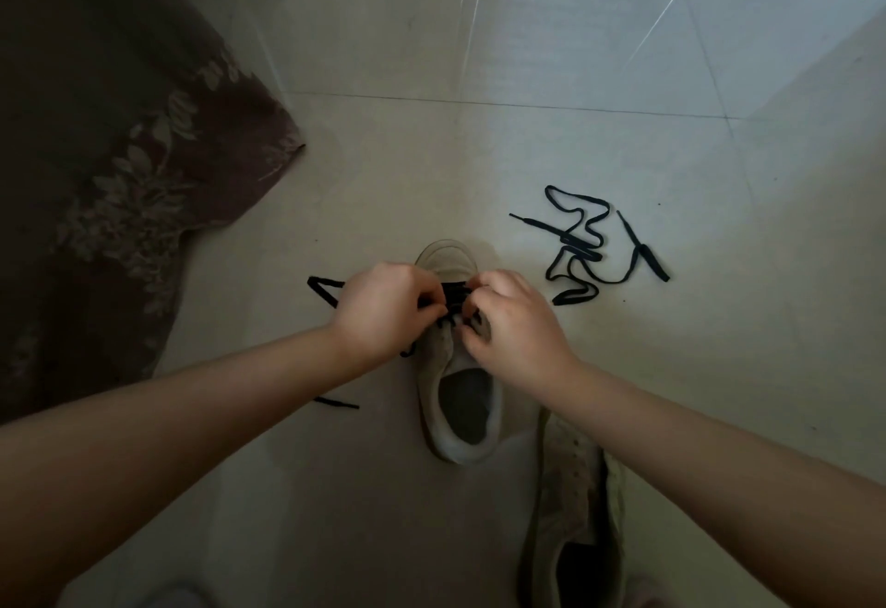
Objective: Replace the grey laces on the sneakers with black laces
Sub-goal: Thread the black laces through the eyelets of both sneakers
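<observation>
A pale sneaker (460, 411) stands on the tiled floor with its toe pointing away from me. A black lace (453, 298) is threaded across its front eyelets. My left hand (388, 312) pinches that lace on the shoe's left side; a loop of it trails out to the left and an end lies by my forearm. My right hand (515, 320) grips the shoe's right eyelet edge and tongue with curled fingers. A second pale sneaker (575, 521) lies at the lower right, partly under my right forearm. No grey lace shows.
A second black lace (587, 243) lies loose in a tangle on the floor to the right of the shoe. A dark floral cloth (120, 166) covers the floor at the left. Bare tiles stretch beyond the sneaker.
</observation>
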### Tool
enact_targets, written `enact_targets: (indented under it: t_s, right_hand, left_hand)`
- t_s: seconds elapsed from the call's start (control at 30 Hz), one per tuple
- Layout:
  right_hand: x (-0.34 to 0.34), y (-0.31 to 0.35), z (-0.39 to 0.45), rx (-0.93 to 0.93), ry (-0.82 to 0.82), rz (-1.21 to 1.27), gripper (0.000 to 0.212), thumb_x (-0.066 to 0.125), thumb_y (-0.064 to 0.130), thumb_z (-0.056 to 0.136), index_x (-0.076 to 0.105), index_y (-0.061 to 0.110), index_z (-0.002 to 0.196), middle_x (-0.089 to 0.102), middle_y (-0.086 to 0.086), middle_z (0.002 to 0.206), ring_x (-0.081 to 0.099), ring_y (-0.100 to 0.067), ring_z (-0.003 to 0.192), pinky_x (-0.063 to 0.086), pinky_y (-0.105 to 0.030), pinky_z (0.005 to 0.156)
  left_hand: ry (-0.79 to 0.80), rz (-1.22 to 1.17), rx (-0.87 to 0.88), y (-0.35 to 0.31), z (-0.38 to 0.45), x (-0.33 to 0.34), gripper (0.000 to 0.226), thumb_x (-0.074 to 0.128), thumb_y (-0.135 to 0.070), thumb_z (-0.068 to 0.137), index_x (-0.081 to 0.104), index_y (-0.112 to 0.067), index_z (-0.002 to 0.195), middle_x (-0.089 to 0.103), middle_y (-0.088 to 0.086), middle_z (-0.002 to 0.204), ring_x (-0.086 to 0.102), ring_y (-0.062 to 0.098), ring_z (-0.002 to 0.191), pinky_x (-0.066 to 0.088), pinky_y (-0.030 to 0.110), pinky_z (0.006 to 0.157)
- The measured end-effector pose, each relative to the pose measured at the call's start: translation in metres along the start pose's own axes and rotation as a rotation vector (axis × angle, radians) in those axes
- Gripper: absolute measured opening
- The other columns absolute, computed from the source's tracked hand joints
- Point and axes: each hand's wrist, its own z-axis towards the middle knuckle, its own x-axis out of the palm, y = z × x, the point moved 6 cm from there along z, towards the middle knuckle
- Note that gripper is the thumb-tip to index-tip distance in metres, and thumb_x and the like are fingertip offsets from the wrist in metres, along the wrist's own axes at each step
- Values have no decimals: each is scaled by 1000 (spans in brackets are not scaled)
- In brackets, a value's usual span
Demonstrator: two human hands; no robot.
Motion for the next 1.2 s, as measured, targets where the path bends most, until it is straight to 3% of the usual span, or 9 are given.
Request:
enact_targets:
  t_s: [0.2,0.33,0.4,0.5,0.67,0.77,0.97,1.1,1.2]
  right_hand:
    - [10,12,3,-16,48,-167,21,74,24,70,70,7,82,63,-9,105,56,-29,104,45,-41,83]
    - [8,17,4,-58,12,-282,21,80,23,55,70,9,66,65,-10,91,62,-30,95,50,-44,80]
    - [9,17,7,-45,28,-275,18,77,21,59,72,9,71,65,-8,97,59,-29,101,47,-43,85]
    - [13,3,9,77,72,-93,23,67,22,73,73,8,91,60,-4,120,48,-27,118,37,-36,92]
    - [15,-24,2,340,84,444,2,73,15,74,72,12,74,54,-1,131,41,-18,126,25,-14,95]
    - [17,-29,-3,379,107,543,2,72,12,77,72,12,75,52,3,132,41,-7,121,24,1,87]
    - [18,-32,-6,377,126,600,6,69,14,79,70,18,74,50,6,133,41,-10,127,25,-17,98]
    - [18,-34,-8,384,114,612,6,69,15,80,70,18,75,49,9,132,40,-6,124,24,-16,96]
    - [18,-36,-10,385,95,604,11,70,15,79,66,23,72,49,8,131,40,-5,124,24,-14,95]
  left_hand:
    - [5,32,59,-1,-4,8,12,60,-27,87,70,-23,94,67,-4,94,61,18,86,40,26,62]
    - [-6,54,83,0,-4,9,11,58,-27,88,68,-23,92,65,-4,92,60,18,85,35,26,59]
    - [-3,50,93,0,-4,10,11,58,-26,88,68,-22,92,65,-3,92,60,19,85,36,27,60]
    - [1,53,90,-1,-4,10,13,58,-28,88,68,-24,94,65,-3,94,60,20,87,37,27,61]
    - [-1,58,105,1,-2,10,13,57,-29,89,68,-25,95,65,-3,96,60,19,90,38,27,63]
    - [-11,101,176,-4,-4,12,17,55,-28,90,69,-22,98,64,-1,97,60,21,91,43,30,64]
    - [-54,202,359,-17,-4,9,8,64,-18,75,67,-14,69,61,3,67,62,28,61,30,23,44]
    - [55,266,301,-20,2,17,21,48,-25,94,66,-14,97,61,3,100,59,25,96,34,29,61]
    - [94,357,343,-27,3,19,24,42,-25,97,63,-15,105,58,2,108,56,24,103,33,30,64]
